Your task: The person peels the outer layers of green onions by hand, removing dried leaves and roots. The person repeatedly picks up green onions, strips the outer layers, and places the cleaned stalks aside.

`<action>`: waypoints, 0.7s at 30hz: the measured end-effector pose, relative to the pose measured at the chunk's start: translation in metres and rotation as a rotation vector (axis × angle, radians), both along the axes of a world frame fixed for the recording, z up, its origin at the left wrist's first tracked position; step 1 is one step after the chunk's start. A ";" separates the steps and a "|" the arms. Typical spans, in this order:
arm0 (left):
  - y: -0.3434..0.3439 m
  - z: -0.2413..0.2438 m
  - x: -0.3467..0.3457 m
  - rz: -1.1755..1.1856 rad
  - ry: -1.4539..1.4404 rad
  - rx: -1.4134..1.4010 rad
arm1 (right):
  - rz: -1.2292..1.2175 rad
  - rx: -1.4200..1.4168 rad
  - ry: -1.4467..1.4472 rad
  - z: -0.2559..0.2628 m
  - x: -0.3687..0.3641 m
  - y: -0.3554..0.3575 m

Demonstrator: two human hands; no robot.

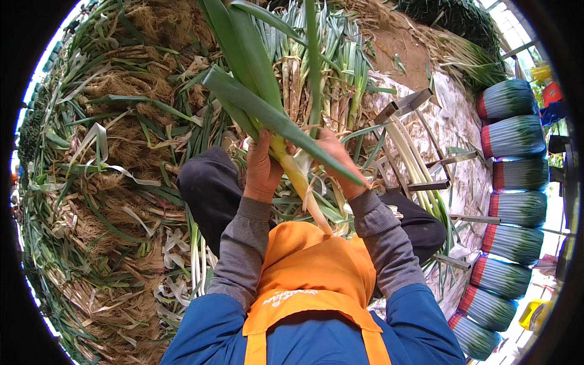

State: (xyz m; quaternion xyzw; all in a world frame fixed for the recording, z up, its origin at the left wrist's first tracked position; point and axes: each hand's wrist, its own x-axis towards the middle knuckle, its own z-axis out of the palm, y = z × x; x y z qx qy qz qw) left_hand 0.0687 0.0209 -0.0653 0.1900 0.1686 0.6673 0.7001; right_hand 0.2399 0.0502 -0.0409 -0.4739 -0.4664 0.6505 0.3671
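Observation:
A large green onion [296, 175] slants up from my orange apron [315, 269], its pale stalk low and its broad green leaves fanning out above. My left hand [263, 166] is closed around the stalk where the leaves begin. My right hand [337, 157] grips a green leaf [313, 68] beside the stalk; a wide leaf crosses in front of this hand and hides part of its fingers. Beyond my hands stand upright green onions with brownish outer skins [292, 82]. Loose peelings [328, 207] lie between my legs.
Heaped green onions with dry roots [150, 118] cover the left side. At right, peeled green onions [413, 159] rest on a metal frame [429, 185] with protruding bars. Wrapped green onion bundles [518, 207] form a curved row at the far right. Brown soil [397, 50] shows at the top.

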 end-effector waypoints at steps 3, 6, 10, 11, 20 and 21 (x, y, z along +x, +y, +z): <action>0.001 0.010 -0.010 0.019 -0.032 -0.052 | -0.130 -0.082 0.019 -0.063 0.070 0.029; 0.012 0.015 -0.030 0.012 -0.044 -0.033 | -0.336 0.137 -0.773 -0.108 0.140 0.040; 0.018 0.021 -0.042 -0.036 -0.139 0.007 | 0.150 0.067 -1.271 -0.104 0.112 0.020; 0.017 0.018 -0.047 0.015 -0.072 -0.019 | 0.234 0.111 -1.032 -0.069 0.076 0.006; 0.018 0.018 -0.033 0.071 0.111 -0.103 | 0.222 0.547 -0.428 -0.010 -0.016 -0.048; 0.015 0.019 -0.034 0.071 0.095 -0.094 | 0.217 0.493 -0.365 -0.011 -0.013 -0.048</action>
